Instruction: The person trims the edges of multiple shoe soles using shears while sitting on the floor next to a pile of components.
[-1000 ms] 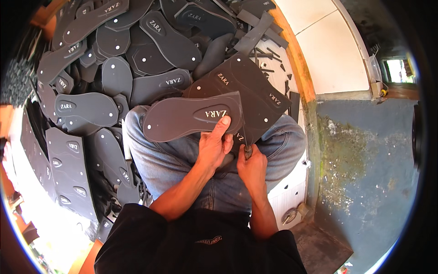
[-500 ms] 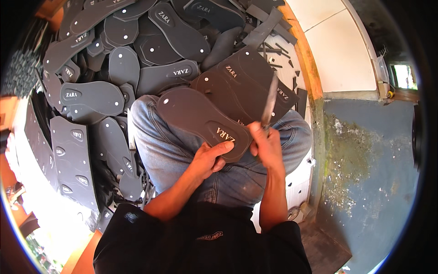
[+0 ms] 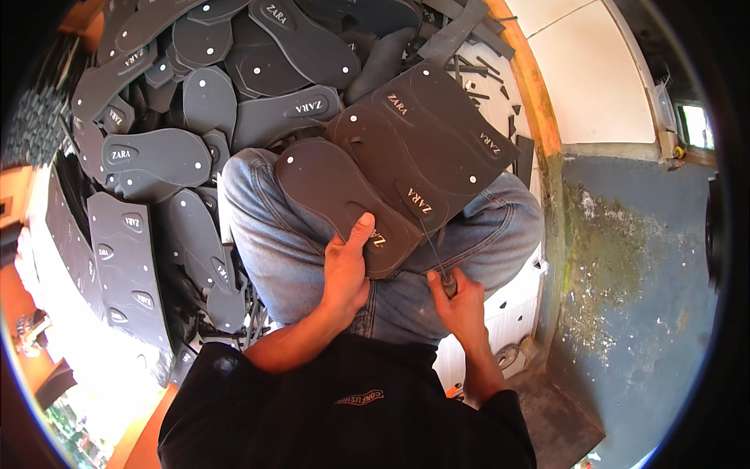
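Observation:
A black foam shoe sole (image 3: 324,187), rounded at its far end and bearing a white dot, lies across my lap. My left hand (image 3: 348,266) grips its near end, thumb on top and the other fingers hidden. Beneath and beyond it a larger black foam sheet (image 3: 437,133) with several sole outlines rests over my legs. My right hand (image 3: 459,303) is closed round the handle of a knife (image 3: 434,252). Its thin blade points away from me, the tip by the sheet's near edge beside the held sole; whether it touches, I cannot tell.
Loose cut soles (image 3: 164,160) are heaped ahead and to the left. Uncut foam sheets (image 3: 125,258) lean at the left. Black offcuts (image 3: 480,70) litter the pale floor near a wooden edge (image 3: 527,86). A stained blue-grey surface (image 3: 641,258) lies right.
My right hand has drawn the knife down toward me, its blade swinging from above the sheet to the near edge. My left thumb has shifted left on the sole. The sheet shows flatter.

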